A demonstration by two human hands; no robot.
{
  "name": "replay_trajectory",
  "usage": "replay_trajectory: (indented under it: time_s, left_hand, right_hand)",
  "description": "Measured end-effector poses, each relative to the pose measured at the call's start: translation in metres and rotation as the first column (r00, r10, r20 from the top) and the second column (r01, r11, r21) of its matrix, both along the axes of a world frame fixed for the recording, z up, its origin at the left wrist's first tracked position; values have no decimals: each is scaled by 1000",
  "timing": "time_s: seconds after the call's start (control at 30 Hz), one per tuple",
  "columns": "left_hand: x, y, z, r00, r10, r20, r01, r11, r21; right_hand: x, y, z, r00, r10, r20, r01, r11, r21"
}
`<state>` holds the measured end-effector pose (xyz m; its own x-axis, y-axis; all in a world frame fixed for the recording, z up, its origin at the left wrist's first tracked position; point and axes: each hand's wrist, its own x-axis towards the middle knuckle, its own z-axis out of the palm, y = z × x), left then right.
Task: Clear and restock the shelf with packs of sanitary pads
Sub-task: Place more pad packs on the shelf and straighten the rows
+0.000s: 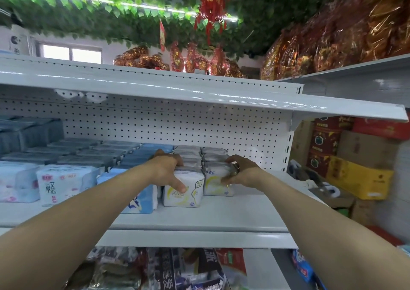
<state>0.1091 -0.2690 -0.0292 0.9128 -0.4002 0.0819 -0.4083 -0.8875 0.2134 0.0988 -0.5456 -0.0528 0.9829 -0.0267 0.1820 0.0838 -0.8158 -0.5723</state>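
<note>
Both my arms reach up to the white shelf point(199, 214), where the packs of sanitary pads stand in rows against the pegboard back point(177, 125). My left hand point(166, 167) grips the front white pack marked KMS point(185, 197): the fingers curl over its top edge and the thumb presses down across its front face. My right hand point(240, 172) holds the neighbouring white pack marked ABC point(216, 186) in the same way, fingers hooked over the top and thumb laid on the front. The two packs stand upright, side by side and touching, near the right end of the row and a little back from the shelf's front edge. More white packs point(199, 154) are lined up behind them. Just to the left of the KMS pack stands a blue pack point(142, 198), and further left a white pack with red print point(64, 183). Off to the right, beyond the shelf, cardboard boxes are stacked, a yellow box point(359, 178) among them.
</note>
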Motion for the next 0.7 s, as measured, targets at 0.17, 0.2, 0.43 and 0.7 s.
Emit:
replay_trajectory:
  time_s: [0.17, 0.2, 0.43, 0.7]
  left_hand:
    - [2, 1, 0, 1000, -14, -13, 14, 1000, -6]
    - [2, 1, 0, 1000, -14, -12, 14, 1000, 1]
    - [3, -2, 0, 1000, 14, -6, -14, 999, 50]
    - [-6, -7, -1, 998, 54, 29, -55, 997, 61]
  right_hand:
    - [2, 1, -1, 1000, -11, 15, 12, 1000, -7]
    - [2, 1, -1, 1000, -15, 19, 15, 1000, -7]
    - [9, 6, -4, 998, -45, 49, 49, 995, -86]
    - [8, 11, -7, 996, -81, 21, 84, 973, -214]
